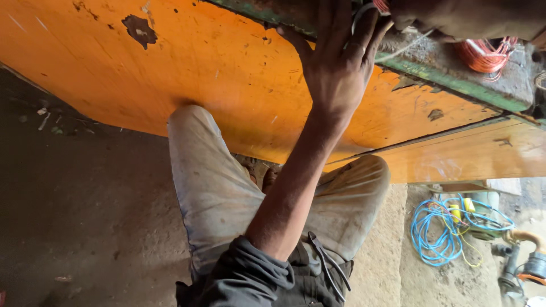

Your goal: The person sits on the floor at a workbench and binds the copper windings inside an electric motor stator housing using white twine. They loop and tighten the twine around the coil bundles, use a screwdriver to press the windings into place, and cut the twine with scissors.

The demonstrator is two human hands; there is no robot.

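My left hand (338, 68) reaches up from the dark sleeve across the orange board (187, 68) to the green-edged worktop (455, 82). Its back faces me, its fingers are stretched and a ring sits on one of them. A pale wire (364, 11) loops between those fingers, whose tips are cut off by the frame's top. My right hand (455, 17) enters from the top right, closed beside a bit of red winding (382, 4). A red wire coil (483, 54) lies on the worktop just under it.
My knees in light trousers (216, 187) go under the orange board. On the dirt floor at the lower right lie a blue cable bundle (438, 233) with yellow parts and a pipe fitting (526, 261).
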